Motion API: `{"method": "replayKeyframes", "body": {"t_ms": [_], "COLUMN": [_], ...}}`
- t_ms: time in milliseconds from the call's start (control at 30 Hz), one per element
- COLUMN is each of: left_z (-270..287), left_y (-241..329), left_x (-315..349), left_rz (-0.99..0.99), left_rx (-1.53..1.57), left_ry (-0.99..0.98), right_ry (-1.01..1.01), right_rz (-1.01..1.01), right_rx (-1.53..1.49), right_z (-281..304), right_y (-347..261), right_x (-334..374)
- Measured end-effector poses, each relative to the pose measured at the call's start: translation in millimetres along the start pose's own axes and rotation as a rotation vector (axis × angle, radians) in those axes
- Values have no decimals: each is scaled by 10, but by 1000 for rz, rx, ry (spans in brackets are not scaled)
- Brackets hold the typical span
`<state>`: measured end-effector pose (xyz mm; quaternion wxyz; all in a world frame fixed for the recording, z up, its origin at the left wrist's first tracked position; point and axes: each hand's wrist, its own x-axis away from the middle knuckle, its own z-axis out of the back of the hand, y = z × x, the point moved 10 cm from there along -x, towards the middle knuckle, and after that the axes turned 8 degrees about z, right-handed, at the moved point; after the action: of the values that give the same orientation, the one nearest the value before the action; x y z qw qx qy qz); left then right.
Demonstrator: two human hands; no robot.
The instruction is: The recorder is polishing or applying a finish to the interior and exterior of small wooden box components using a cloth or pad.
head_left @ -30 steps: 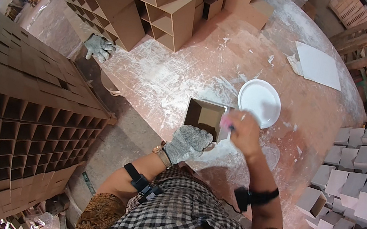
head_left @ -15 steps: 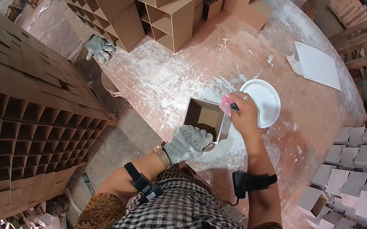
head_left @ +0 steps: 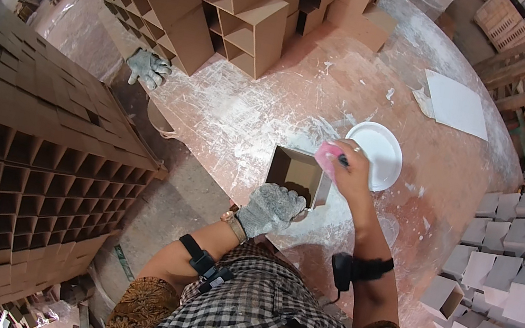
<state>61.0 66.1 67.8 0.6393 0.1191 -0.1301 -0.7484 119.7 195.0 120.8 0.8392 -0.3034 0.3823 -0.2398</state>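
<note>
An open-topped brown cardboard box [head_left: 288, 171] stands on the dusty table in front of me, its right side coated whitish. My left hand [head_left: 268, 209], in a grey knitted glove, is closed over the box's near wall, fingertips at the rim. My bare right hand [head_left: 354, 170] grips a pink flat tool [head_left: 328, 156] with a dark part showing between the fingers. The pink edge is at the box's far right corner; whether it touches is hard to tell. Just beyond that hand lies a round white dish [head_left: 384, 159].
Brown compartmented boxes [head_left: 250, 32] stand stacked at the back left. More stacked brown boxes [head_left: 30, 169] fill the left side. Grey-white boxes [head_left: 509, 239] are piled at the right. A loose grey glove [head_left: 148, 68] lies at the table's left edge, a white sheet [head_left: 457, 105] at the far right.
The whole view has shifted slightly. My right hand and the pink tool have come a little nearer along the box's right side. My left hand keeps its hold on the box.
</note>
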Motion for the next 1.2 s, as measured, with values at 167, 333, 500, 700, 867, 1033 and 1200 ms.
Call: {"method": "replayKeyframes", "body": {"t_ms": [167,333,500,700,867,1033,1200], "left_z": [29,60,-32,44,-297,-256,-407], "left_y": [-13,-5,-45,-110,-485,-569,-651], "left_x": [17,-14,-83,-596,-601,-323,-89], "left_rz": [-1,40,95,-66,481,179,76], "left_rx": [8,29,131,-60,-105,159,326], "left_ry": [26,-55,-394,-360,-290,-254,-338], "right_ry": [23,-4,459,839,869,838,735], "right_rz": [88,-282,-709,-765,-847,-922,-953], "right_rx": [49,-302,-838,-1085,-1244,-1233,-1270], "right_z": [-72,-17,304,381,127,119,7], "right_y": [-322,-277,131,275,336,301,188], "right_x": [447,1439,2153,2503,2653,2679,2299]}}
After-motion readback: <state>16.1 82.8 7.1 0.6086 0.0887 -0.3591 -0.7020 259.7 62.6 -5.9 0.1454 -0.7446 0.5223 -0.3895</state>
